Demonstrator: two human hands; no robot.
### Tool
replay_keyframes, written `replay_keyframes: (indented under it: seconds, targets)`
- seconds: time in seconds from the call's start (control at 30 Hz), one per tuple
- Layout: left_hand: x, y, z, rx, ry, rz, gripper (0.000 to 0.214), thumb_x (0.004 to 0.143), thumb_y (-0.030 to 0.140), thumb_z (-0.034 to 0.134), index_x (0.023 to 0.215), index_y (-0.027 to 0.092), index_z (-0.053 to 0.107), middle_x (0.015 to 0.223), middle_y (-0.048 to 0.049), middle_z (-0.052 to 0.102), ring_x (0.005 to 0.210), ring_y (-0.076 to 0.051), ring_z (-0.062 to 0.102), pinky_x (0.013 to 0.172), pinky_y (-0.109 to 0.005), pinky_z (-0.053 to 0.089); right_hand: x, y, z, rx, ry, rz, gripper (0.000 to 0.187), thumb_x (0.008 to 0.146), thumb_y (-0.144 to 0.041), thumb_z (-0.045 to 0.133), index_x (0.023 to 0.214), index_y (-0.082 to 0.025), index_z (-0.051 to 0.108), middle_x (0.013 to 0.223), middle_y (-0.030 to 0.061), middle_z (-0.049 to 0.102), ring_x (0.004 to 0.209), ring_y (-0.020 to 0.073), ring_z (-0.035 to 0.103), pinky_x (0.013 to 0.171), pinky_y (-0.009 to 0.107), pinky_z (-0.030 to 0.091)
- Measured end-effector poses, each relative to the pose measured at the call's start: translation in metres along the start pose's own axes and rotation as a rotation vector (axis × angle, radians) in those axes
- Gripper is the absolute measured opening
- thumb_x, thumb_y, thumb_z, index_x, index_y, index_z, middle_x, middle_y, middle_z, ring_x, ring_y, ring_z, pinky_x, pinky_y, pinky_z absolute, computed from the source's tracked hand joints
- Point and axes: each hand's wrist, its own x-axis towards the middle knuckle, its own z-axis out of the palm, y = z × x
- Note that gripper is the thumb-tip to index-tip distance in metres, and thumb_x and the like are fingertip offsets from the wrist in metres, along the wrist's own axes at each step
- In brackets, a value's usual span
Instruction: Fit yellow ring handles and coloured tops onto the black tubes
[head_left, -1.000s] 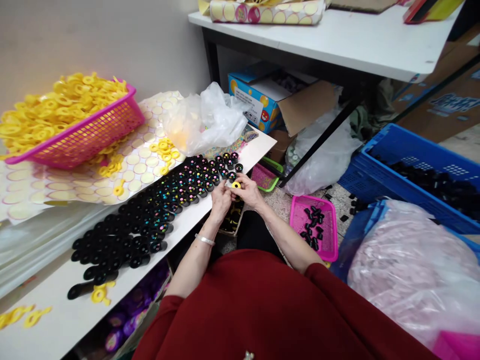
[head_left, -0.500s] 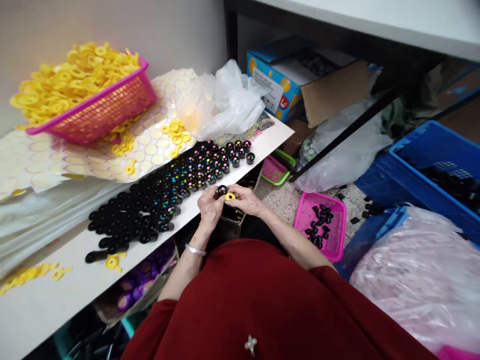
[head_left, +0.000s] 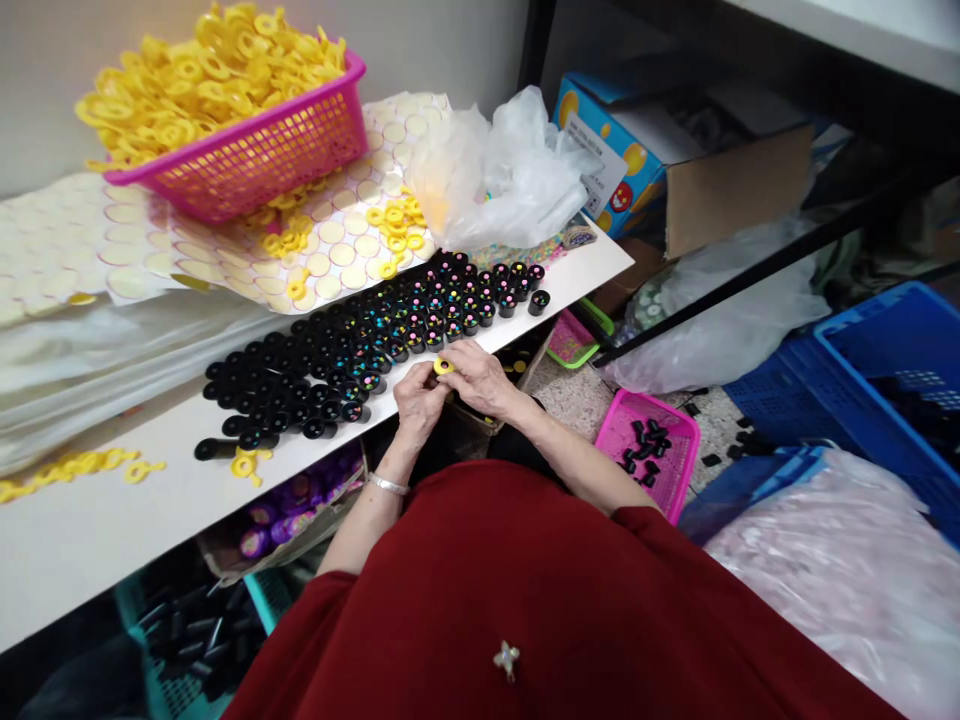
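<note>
My left hand (head_left: 417, 402) is closed at the table's front edge, around a small black cup that its fingers and a yellow ring (head_left: 439, 369) now mostly hide. The ring lies over the cup's mouth, with a dark hole in its middle. From the right, my right hand (head_left: 480, 380) pinches this yellow ring, its fingers meeting those of my left hand. Just beyond both hands stand many small black cups (head_left: 313, 428) in close rows. Those toward the right hold pink and coloured beads; the left ones look dark inside.
A pink basket (head_left: 255, 150) heaped with yellow ring pieces stands at the back left on sheets of round stickers (head_left: 345, 250). Beside it lies a clear plastic bag (head_left: 517, 180). Below right are a pink tray (head_left: 682, 440) of black parts and a blue crate (head_left: 847, 340).
The yellow ring, earlier beside the black cup's open top, now sits over it. My right hand has moved left and up against my left. The whole view has shifted somewhat.
</note>
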Motion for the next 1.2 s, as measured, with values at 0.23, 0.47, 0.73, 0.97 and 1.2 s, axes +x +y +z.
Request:
replay_keyframes:
  seconds: [0.23,0.47,0.73,0.97,1.2]
  targets:
    - [-0.002,0.0,0.001,0.012,0.006,0.022,0.022,0.063,0.023,0.056,0.082,0.018,0.068,0.072,0.0015,0.061,0.061,-0.01,0.049,0.059,-0.022,0.042,0.004,-0.006,0.003,-0.114,-0.045,0.04,0.017,0.088,-0.022,0.049,0.099,-0.017,0.061,0.097,0.0074,0.058,0.091,0.021,0.047,0.08,0.033,0.041]
    - [-0.001,-0.005,0.003,0.045,0.004,-0.027,0.022,0.061,0.024,0.056,0.079,0.018,0.066,0.068,0.0028,0.057,0.057,-0.009,0.047,0.057,-0.022,0.039,0.002,-0.005,0.005,-0.076,-0.062,0.099,0.019,0.087,-0.021,0.049,0.101,-0.018,0.061,0.1,0.0084,0.058,0.093,0.0228,0.046,0.083,0.036,0.04]
    - [0.002,-0.002,-0.005,-0.018,-0.038,-0.012,0.023,0.059,0.019,0.057,0.078,0.017,0.069,0.069,0.0018,0.059,0.058,-0.009,0.047,0.056,-0.022,0.039,0.005,-0.009,0.008,-0.098,-0.049,0.136,0.016,0.081,-0.015,0.051,0.092,-0.018,0.062,0.095,0.0069,0.058,0.091,0.0211,0.049,0.08,0.032,0.042]
    - [0.01,0.009,-0.009,-0.393,-0.025,-0.321,0.023,0.07,0.037,0.063,0.075,0.015,0.071,0.074,-0.0023,0.064,0.049,-0.006,0.045,0.042,-0.019,0.033,0.007,-0.011,0.01,-0.04,-0.014,0.174,0.014,0.079,-0.013,0.052,0.086,-0.018,0.062,0.091,0.0058,0.055,0.088,0.0189,0.051,0.078,0.03,0.042]
    - [0.006,0.012,0.002,-0.303,0.019,-0.266,0.025,0.075,0.039,0.064,0.081,0.017,0.073,0.079,-0.003,0.066,0.056,-0.008,0.052,0.05,-0.02,0.042,0.007,0.003,0.014,0.544,0.14,0.384,0.022,0.07,-0.037,0.067,0.079,-0.017,0.066,0.078,0.0006,0.056,0.069,0.0117,0.05,0.064,0.026,0.042]
